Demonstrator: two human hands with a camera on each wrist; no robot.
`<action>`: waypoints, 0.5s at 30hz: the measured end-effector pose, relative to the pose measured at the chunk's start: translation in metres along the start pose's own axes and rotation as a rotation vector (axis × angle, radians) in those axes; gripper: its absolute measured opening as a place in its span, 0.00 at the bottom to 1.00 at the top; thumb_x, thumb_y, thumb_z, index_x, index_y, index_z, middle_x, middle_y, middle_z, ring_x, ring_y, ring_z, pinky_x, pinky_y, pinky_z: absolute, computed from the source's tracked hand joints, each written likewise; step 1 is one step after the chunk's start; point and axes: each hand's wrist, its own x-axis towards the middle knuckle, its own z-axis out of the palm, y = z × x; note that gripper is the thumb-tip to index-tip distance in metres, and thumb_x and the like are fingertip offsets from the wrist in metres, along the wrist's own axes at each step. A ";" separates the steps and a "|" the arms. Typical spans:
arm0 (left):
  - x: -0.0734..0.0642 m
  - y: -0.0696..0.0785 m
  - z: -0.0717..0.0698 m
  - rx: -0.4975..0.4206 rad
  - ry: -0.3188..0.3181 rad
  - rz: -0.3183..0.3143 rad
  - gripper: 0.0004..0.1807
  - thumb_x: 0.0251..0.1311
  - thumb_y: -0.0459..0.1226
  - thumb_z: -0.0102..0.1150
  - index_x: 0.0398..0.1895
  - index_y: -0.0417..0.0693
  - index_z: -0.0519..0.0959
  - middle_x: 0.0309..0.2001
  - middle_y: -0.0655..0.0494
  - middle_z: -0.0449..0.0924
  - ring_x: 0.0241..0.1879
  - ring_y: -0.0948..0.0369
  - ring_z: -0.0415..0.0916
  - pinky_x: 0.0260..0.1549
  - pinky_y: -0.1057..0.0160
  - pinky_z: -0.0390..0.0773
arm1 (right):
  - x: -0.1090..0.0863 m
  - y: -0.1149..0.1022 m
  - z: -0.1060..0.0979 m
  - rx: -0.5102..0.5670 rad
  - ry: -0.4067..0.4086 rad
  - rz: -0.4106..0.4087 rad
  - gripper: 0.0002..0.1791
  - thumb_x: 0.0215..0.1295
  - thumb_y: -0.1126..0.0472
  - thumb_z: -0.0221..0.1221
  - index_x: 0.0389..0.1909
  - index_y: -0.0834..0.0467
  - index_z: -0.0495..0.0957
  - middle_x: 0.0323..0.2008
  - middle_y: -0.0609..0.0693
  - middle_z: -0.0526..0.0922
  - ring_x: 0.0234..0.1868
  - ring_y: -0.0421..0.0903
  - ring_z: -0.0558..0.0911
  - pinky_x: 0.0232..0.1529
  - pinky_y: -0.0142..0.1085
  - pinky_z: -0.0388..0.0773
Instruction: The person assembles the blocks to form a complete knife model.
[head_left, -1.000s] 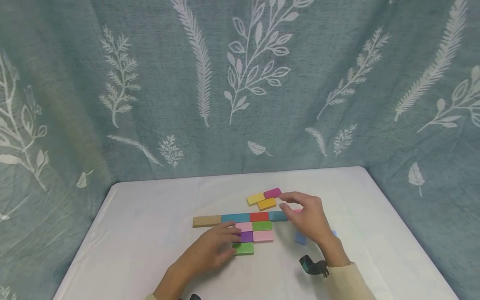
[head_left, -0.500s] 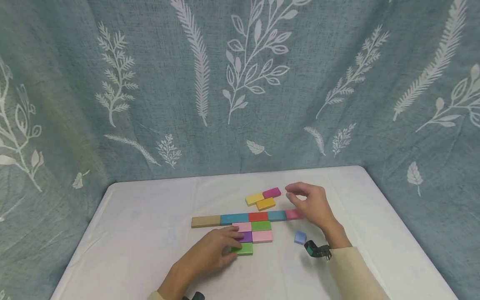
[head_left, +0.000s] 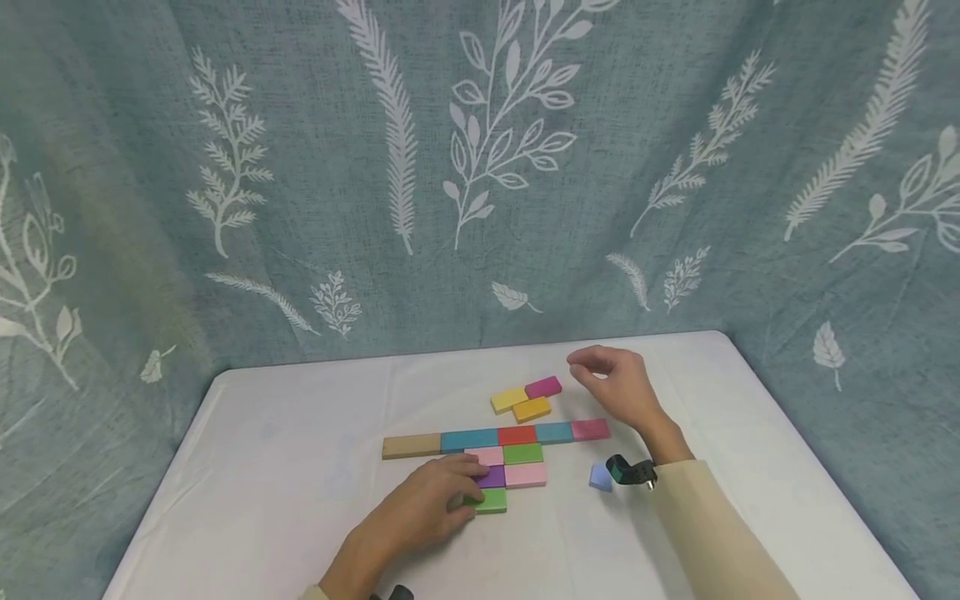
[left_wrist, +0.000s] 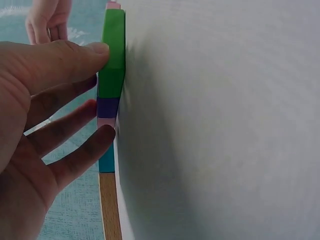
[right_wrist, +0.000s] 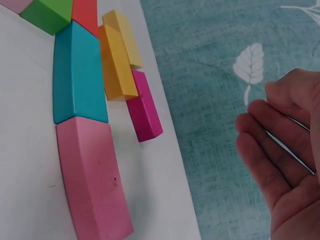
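Left hand (head_left: 426, 498): fingers spread, thumb at the near green block (head_left: 492, 502). Five-block row (head_left: 517, 435) spans left to right, smooth and rectangular; tan block (head_left: 411, 447) shows wood grain. Five-block cluster (head_left: 517, 476) abuts its near side. Three far blocks (head_left: 532, 409) leave room before the white table's (head_left: 750, 467) far edge. Right hand (head_left: 617, 383) hangs loosely curled, apart from left. One blue block (head_left: 600, 477) lies near right.

Shows a green block (head_left: 494, 501) and a purple block (head_left: 496, 477) at the left hand (head_left: 431, 498). Runs tan, blue, red, blue, rose along the row (head_left: 517, 435) just beyond. Mixes yellow, orange, magenta in the trio (head_left: 531, 407) near the right hand (head_left: 613, 387). Bears white foliage print (head_left: 402, 158) on blue-green cloth (head_left: 315, 158) past both hands.
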 end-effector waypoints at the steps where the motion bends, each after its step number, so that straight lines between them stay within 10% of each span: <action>1: 0.000 0.000 0.000 -0.001 0.000 0.003 0.10 0.67 0.36 0.75 0.50 0.54 0.93 0.69 0.58 0.86 0.76 0.51 0.76 0.76 0.45 0.78 | 0.002 0.001 0.001 0.003 -0.003 -0.001 0.10 0.76 0.61 0.68 0.53 0.57 0.91 0.50 0.53 0.94 0.55 0.56 0.92 0.62 0.58 0.90; 15: 0.000 -0.001 0.002 -0.036 0.027 0.029 0.10 0.67 0.33 0.75 0.49 0.52 0.93 0.65 0.57 0.88 0.75 0.51 0.77 0.75 0.45 0.79 | 0.022 0.026 0.021 0.168 -0.175 0.101 0.20 0.70 0.66 0.71 0.61 0.62 0.87 0.59 0.58 0.91 0.64 0.59 0.89 0.68 0.56 0.86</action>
